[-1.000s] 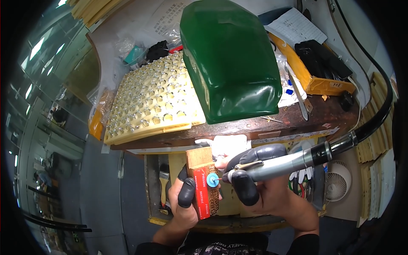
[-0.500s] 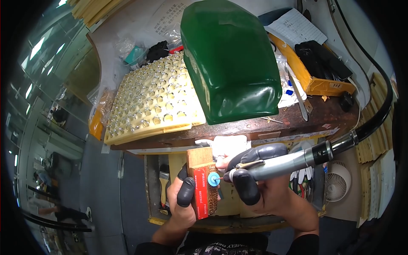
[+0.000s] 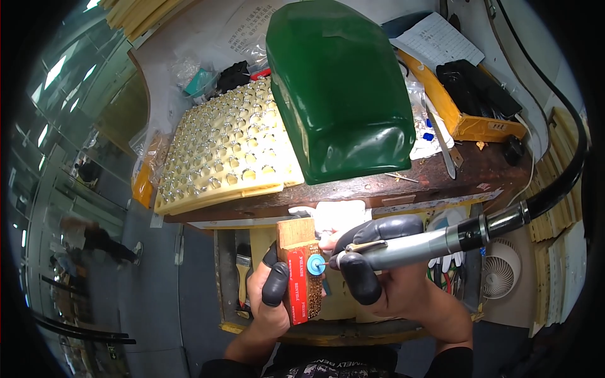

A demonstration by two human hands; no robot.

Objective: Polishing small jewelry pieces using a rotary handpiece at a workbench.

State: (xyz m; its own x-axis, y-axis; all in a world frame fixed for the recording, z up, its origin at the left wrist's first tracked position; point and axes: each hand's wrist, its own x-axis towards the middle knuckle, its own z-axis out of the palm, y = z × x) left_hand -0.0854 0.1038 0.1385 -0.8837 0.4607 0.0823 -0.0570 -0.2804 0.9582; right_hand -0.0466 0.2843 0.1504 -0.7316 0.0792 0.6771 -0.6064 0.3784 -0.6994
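My left hand [image 3: 271, 293] is closed around a wooden block [image 3: 296, 234] with a red printed strip along its face and a rough, gold-brown edge on its right. In my right hand [image 3: 372, 286] is a silver rotary handpiece [image 3: 413, 247], gripped like a pen, with black covers over several fingers. A small light-blue polishing disc [image 3: 316, 264] on the handpiece's thin shank sits at the block's rough edge, seemingly touching it. Whether the disc spins cannot be told. White cloth [image 3: 341, 214] lies just behind the block.
A green lamp hood [image 3: 343, 94] hangs over the dark wooden bench. To its left, a cream tray [image 3: 217, 196] holds many metal rings. The handpiece's black cable [image 3: 570, 164] curves up at right. An open drawer [image 3: 353, 331] lies below, holding a brush [image 3: 243, 277]. A white fan [image 3: 501, 268] stands right.
My hands, the block and the handpiece stay almost in place. Far left, a person in the background has moved up the picture, toward the right.
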